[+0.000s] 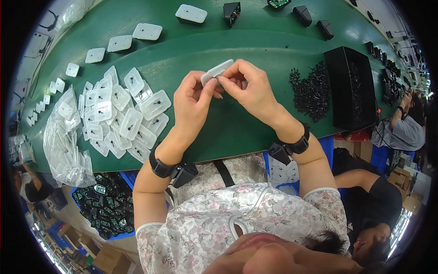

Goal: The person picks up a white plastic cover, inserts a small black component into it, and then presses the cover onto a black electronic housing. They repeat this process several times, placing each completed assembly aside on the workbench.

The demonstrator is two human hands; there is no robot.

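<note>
1. Both hands meet above the middle of the green table [237, 123]; the left hand [194, 102] is curled, thumb and fingers closed on the near end of a small white plastic plate [218, 71]; the right hand [248, 89] is curled too, its fingertips pinching the same plate from the other side.
2. Hidden parts: most of the plate's lower face is covered by the fingers, so what the right fingertips press against it cannot be made out; each wrist carries a black band with a small black box.
3. Left of the hands lies a heap of white plates [123, 116], beside it a clear plastic bag [66, 141]; more single white plates run along the far edge, shrinking toward the rim.
4. Right of the hands sits a pile of small black parts [312, 91], too small to tell apart, next to a black tray [351, 89].
5. Below the table edge a blue bin of green circuit boards [107, 208] is partly cut off by the left forearm; another person [401, 125] sits at the right rim.
</note>
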